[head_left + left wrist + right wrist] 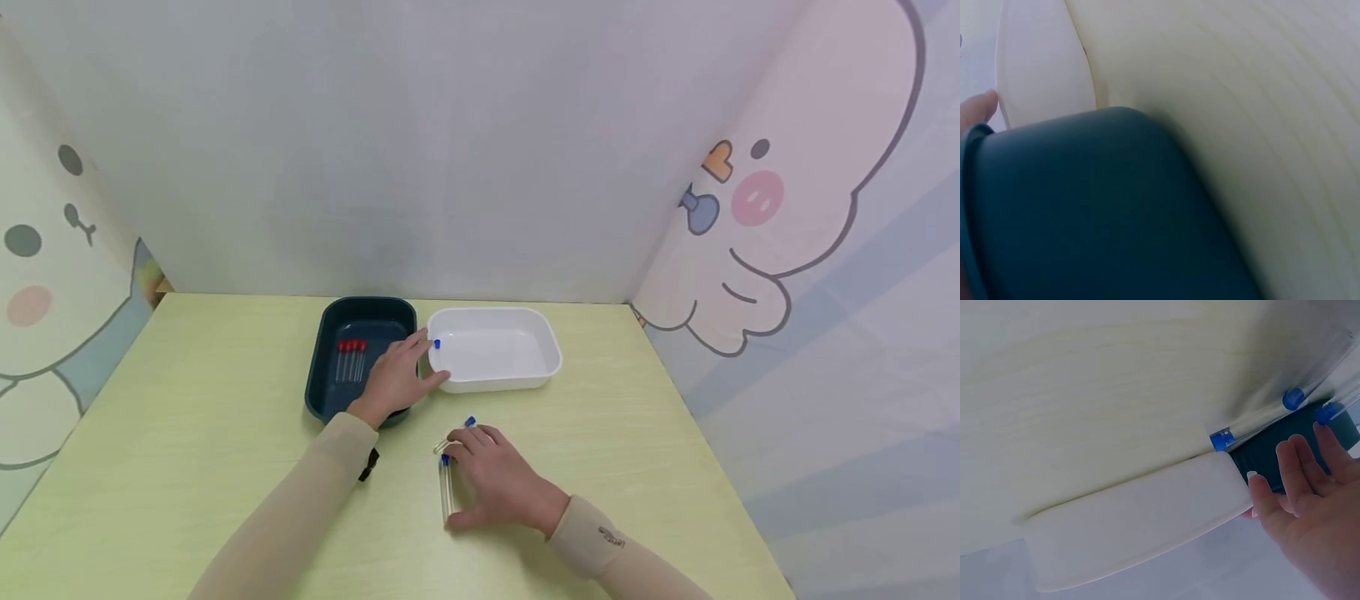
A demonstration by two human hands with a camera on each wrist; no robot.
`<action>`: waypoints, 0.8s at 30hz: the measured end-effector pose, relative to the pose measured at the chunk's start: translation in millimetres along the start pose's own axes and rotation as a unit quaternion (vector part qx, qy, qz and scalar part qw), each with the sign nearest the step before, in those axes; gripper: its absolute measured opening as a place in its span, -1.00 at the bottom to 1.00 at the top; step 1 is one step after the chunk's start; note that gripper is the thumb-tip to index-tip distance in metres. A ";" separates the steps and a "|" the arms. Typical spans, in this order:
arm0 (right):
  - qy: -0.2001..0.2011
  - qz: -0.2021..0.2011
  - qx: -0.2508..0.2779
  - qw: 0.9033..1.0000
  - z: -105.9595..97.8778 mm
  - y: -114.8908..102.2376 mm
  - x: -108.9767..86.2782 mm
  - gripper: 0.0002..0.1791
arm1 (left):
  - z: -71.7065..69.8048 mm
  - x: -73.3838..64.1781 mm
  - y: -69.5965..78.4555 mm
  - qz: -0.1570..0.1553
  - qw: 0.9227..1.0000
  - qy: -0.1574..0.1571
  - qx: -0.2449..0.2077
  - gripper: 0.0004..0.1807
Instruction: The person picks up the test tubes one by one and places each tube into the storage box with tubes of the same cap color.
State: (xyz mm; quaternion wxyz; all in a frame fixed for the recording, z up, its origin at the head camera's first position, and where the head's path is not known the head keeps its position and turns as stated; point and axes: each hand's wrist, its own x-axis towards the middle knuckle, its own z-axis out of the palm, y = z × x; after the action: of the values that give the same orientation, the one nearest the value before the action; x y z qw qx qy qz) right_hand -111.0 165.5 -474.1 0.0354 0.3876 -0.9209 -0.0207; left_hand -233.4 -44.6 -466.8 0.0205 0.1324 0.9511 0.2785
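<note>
My left hand reaches across the dark blue tray to the left end of the white tray, fingers spread. Beside its fingertips a blue-capped test tube shows only its cap in the white tray; the body cannot be made out. My right hand is low over the table, holding a blue-capped test tube lengthwise, a fingertip at the cap and the thumb at the far end. A second blue-capped tube lies beside it. Another lies slanted, partly behind the fingers.
Several red-capped test tubes lie side by side in the dark blue tray. Both trays stand near the table's back edge, close together. A black strap shows at the left sleeve. Printed curtains border the pale yellow table.
</note>
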 end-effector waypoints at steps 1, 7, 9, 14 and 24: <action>-0.002 0.002 0.003 1.000 -0.7 1.0 0.5 0.01 | 0.1 0.0 -0.6 0.000 1.000 -0.001 -0.003 -0.14; -0.007 0.016 0.011 1.000 -6.3 10.2 5.5 0.01 | 1.0 0.5 -5.1 0.008 1.000 -0.002 -0.001 -0.14; -0.008 0.023 0.016 1.000 -10.1 14.0 7.3 0.00 | 0.5 0.7 -5.4 0.009 1.000 -0.004 0.001 -0.14; -0.004 0.037 0.041 0.998 -21.4 22.5 10.1 -0.03 | -1.4 -0.3 -4.4 0.009 1.000 -0.006 0.002 -0.13; 0.034 0.060 0.124 0.990 -28.6 40.8 12.8 -0.04 | 0.2 -0.3 -5.7 0.012 1.000 0.000 -0.011 -0.15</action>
State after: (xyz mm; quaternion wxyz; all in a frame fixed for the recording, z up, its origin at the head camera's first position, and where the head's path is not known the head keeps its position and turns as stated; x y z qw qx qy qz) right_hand -146.7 184.6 -442.3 0.0195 0.3331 -0.9364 0.1089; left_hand -234.5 -49.2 -470.0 0.0185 0.1438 0.9463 0.2888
